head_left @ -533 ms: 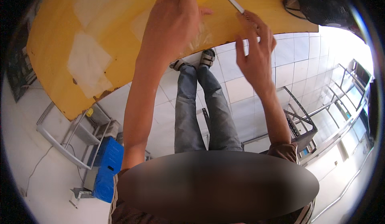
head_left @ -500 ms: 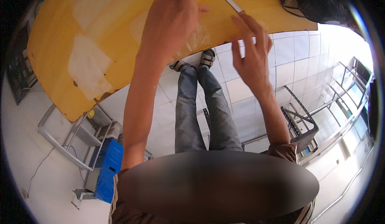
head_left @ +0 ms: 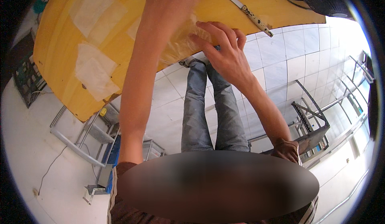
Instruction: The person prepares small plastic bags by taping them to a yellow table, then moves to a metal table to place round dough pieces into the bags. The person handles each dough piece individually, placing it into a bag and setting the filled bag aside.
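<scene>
Because the clear film (head_left: 175,49) looks light, we'd pinch its edge. Our right hand (head_left: 229,55) is spread; our left hand's (head_left: 173,3) grip we cannot tell.

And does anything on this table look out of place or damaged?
Yes, two things: the knife lies unheld beyond the right hand, its handle end poking past the edge of the table, which looks precarious; and the table's near edge at left looks chipped.

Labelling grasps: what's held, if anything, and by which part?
Left hand: cannot tell, its grip is out of view. Right hand: no grip visible, thumb and fingers apart at the plastic. Knife lies unheld.
</scene>
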Tool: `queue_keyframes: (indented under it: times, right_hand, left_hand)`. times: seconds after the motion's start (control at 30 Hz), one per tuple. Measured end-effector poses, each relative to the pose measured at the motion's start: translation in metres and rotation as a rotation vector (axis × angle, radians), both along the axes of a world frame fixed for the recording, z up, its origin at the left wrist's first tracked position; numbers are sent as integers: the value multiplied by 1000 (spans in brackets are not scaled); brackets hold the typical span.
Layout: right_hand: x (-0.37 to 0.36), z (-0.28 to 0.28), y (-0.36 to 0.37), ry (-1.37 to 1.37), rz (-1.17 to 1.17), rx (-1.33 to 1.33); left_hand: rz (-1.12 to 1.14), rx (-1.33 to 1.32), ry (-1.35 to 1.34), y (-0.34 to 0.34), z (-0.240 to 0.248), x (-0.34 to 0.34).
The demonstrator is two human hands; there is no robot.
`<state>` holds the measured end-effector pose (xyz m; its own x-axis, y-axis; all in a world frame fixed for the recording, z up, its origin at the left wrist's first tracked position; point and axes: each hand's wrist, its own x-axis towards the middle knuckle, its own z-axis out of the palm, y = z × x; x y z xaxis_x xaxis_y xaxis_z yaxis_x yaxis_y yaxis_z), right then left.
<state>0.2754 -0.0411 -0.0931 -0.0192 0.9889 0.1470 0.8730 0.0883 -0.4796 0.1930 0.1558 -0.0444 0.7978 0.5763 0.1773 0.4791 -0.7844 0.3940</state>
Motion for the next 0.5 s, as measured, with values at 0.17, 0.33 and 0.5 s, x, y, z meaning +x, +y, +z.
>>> queue_keyframes:
  times: [0.17,0.33,0.5]
  right_hand:
    - [0,0,1,62,49,22]
    - [-3,1,4,56,43,22]
    - [-8,2,6,27,66,33]
  left_hand:
    - [131,-106,-68,-53,10,-71]
    - [312,-341,198,-129,4,-127]
    - [264,-153,80,-136,-28,-154]
